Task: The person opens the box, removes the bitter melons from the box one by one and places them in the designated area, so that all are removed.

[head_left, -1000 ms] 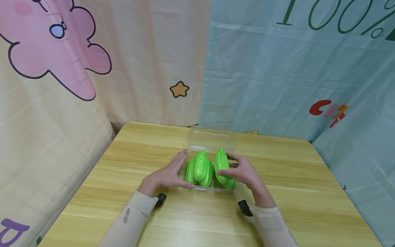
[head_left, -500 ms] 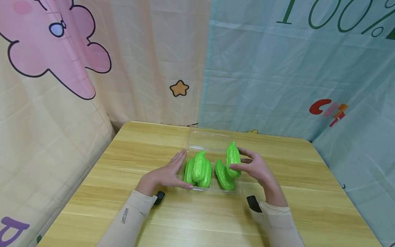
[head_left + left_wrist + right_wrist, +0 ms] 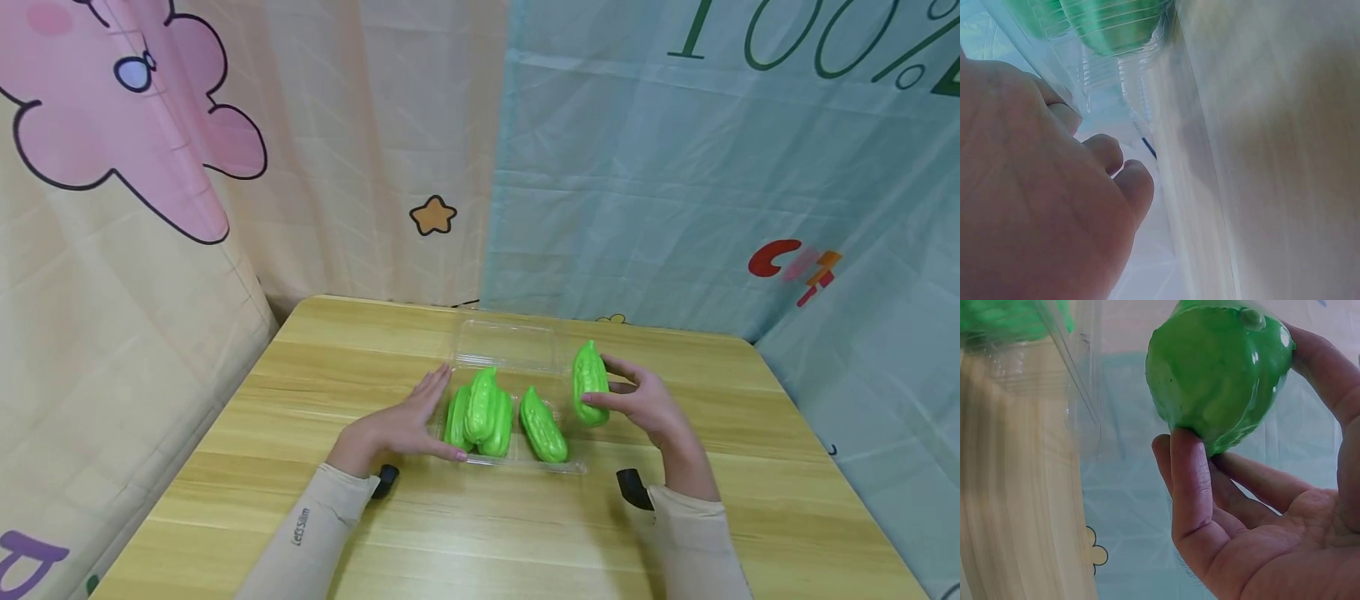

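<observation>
My right hand (image 3: 647, 406) pinches a bright green bitter melon (image 3: 589, 383) between thumb and fingers, raised just right of a clear plastic box (image 3: 525, 467). In the right wrist view its rounded end (image 3: 1216, 375) faces the camera. Another bitter melon (image 3: 543, 425) lies tilted in the box's right part, and several more, one on top (image 3: 481, 407), are heaped at the left. Along the box's left side rests my left hand (image 3: 397, 427), fingers extended and thumb at the front corner. The left wrist view has those fingers (image 3: 1135, 187) beside the box wall.
The box's clear lid (image 3: 506, 343) is folded back behind it. Everything stands on a wooden table (image 3: 480, 533). Printed curtains (image 3: 637, 167) hang beyond the table's back edge and at both sides. Black straps (image 3: 633, 489) show at the wrists.
The right hand has lifted the bitter melon off the one under it and carried it right, out past the box's right edge. The left hand stays against the box.
</observation>
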Action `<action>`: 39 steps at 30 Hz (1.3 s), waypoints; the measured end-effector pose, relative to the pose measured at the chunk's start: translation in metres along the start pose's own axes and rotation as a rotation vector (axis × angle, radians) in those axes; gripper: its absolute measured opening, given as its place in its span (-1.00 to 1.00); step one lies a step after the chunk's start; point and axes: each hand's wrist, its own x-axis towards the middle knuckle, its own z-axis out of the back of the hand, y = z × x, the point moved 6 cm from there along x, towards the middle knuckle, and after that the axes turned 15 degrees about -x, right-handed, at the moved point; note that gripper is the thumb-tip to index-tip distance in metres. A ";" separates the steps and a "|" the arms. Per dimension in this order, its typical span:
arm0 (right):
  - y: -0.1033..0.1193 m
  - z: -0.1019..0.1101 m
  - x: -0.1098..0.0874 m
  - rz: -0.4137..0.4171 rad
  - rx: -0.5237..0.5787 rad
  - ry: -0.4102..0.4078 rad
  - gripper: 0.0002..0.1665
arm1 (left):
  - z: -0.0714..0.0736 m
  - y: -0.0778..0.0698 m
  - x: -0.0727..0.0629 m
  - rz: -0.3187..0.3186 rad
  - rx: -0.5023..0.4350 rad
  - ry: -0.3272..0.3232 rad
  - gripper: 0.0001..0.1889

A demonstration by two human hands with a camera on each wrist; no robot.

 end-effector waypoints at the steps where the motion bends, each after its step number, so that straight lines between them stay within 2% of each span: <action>1: -0.001 0.001 0.000 -0.003 -0.002 -0.002 0.07 | 0.000 0.000 0.000 0.002 -0.002 0.001 0.47; 10: -0.013 0.010 0.001 -0.033 0.014 0.000 0.09 | 0.001 0.001 -0.002 -0.002 -0.026 0.000 0.46; 27: -0.038 0.023 0.002 -0.054 0.018 0.011 0.06 | 0.001 0.005 -0.003 0.014 -0.014 0.004 0.48; 35: -0.065 0.023 0.006 -0.111 -0.002 0.049 0.04 | 0.000 0.004 -0.002 0.017 -0.014 0.012 0.47; 39: -0.080 0.030 0.002 -0.140 -0.042 0.063 0.03 | 0.001 0.004 -0.001 0.015 -0.003 0.007 0.48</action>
